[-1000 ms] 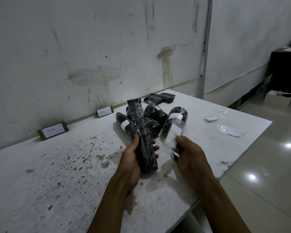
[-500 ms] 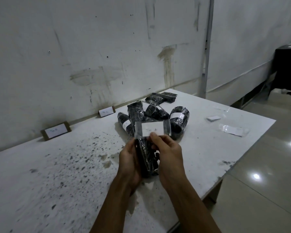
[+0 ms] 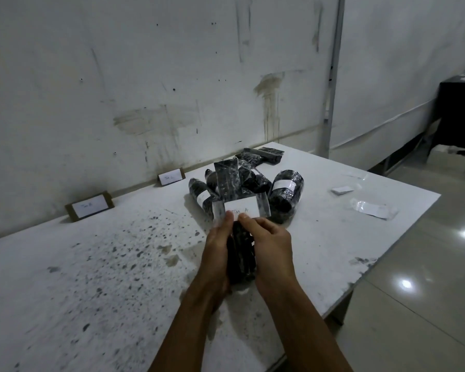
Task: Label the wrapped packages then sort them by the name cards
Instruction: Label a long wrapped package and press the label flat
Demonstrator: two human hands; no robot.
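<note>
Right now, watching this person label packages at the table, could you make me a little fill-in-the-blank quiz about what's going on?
1. Both hands press a white label onto a long ____ package.
2. The left hand grips that package, while the right hand pinches the ____.
3. The two name cards stand against the ____.
4. The pile of wrapped packages lies ____ the held one.

Missing words: black; label; wall; behind

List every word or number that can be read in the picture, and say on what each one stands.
"TIM A": white label pinched by both hands against the held package.
Near name card: handwriting too blurred.
Far name card: too blurred.
Labels on pile packages: no readable text.
</note>
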